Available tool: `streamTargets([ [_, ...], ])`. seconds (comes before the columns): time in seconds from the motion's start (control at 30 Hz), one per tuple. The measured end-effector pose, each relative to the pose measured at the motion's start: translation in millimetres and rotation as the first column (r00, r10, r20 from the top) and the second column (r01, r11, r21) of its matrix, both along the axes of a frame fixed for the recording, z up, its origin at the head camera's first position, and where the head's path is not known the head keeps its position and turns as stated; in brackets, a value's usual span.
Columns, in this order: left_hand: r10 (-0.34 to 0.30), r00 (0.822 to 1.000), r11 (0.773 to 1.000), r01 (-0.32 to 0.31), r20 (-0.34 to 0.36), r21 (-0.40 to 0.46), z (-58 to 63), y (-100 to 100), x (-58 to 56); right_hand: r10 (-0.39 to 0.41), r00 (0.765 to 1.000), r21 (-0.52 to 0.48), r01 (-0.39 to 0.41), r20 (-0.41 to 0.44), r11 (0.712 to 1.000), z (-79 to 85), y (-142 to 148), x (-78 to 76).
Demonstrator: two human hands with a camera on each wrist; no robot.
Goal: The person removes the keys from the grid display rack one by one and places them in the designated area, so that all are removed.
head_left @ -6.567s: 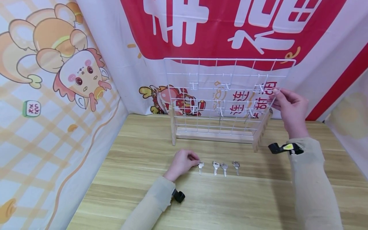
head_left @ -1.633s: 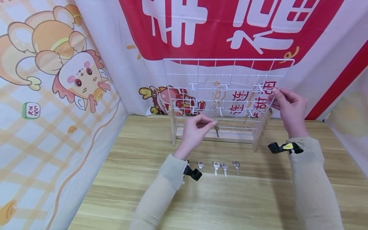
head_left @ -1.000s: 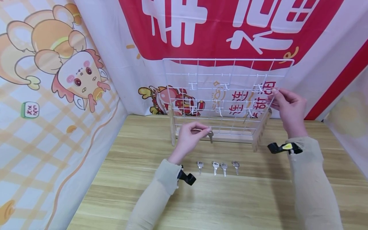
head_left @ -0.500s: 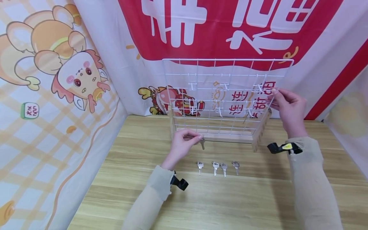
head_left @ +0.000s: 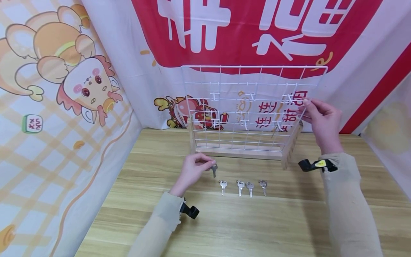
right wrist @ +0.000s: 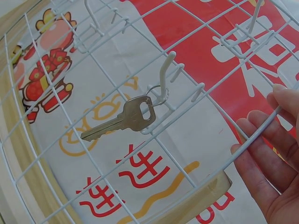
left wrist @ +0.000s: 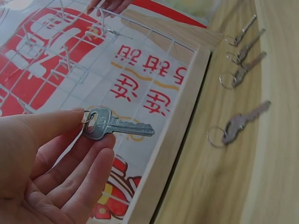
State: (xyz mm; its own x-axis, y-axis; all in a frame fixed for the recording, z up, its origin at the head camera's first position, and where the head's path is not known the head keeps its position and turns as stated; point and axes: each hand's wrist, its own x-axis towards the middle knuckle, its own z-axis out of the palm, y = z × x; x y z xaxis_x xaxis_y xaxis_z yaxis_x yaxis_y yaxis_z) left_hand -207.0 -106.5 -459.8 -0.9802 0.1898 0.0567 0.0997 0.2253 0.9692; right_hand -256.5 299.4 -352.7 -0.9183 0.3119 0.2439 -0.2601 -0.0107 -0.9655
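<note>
My left hand [head_left: 192, 168] pinches a silver key [left wrist: 122, 126] by its small ring, with thumb and fingertips. Its blade points away from the hand, and it hangs over the table just behind the row of keys. Several more keys with rings lie in that row, the leftmost key [head_left: 223, 187] being closest to my left hand. My right hand [head_left: 325, 119] grips the right edge of a white wire grid [head_left: 240, 66]. Another key [right wrist: 135, 116] hangs by its ring from a white hook [right wrist: 166, 70] at the grid's lower right.
Several white hooks, such as the upper middle hook [head_left: 252, 96], are clipped to the grid. A wooden base [head_left: 239, 152] holds the grid upright on the wood-grain table [head_left: 244, 228]. Printed cloth [head_left: 154, 89] hangs behind and at the left.
A key that hung on the lower middle hook is now in my left hand, which has drawn back from the grid leftward and toward the table. My right hand keeps its place.
</note>
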Motion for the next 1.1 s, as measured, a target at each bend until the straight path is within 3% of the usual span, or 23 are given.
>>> streamTargets([
  [0.47, -0.059, 0.996, 0.987, 0.067, 0.062, -0.147, -30.9, -21.2, 10.0, -0.001, 1.000, 0.001, 0.001, 0.008, 1.000, -1.1, 0.4, -0.4],
  [0.8, -0.078, 0.990, 0.984, 0.096, 0.119, -0.152, -39.8, -21.0, 16.1, 0.002, 1.000, -0.008, -0.002, 0.001, 1.000, -0.8, 0.5, -0.1],
  [1.1, -0.081, 0.994, 0.970, 0.095, 0.070, -0.225, -48.1, -19.1, 13.6, 0.005, 1.000, -0.003, -0.005, -0.002, 1.000, -0.1, -0.3, 0.0],
])
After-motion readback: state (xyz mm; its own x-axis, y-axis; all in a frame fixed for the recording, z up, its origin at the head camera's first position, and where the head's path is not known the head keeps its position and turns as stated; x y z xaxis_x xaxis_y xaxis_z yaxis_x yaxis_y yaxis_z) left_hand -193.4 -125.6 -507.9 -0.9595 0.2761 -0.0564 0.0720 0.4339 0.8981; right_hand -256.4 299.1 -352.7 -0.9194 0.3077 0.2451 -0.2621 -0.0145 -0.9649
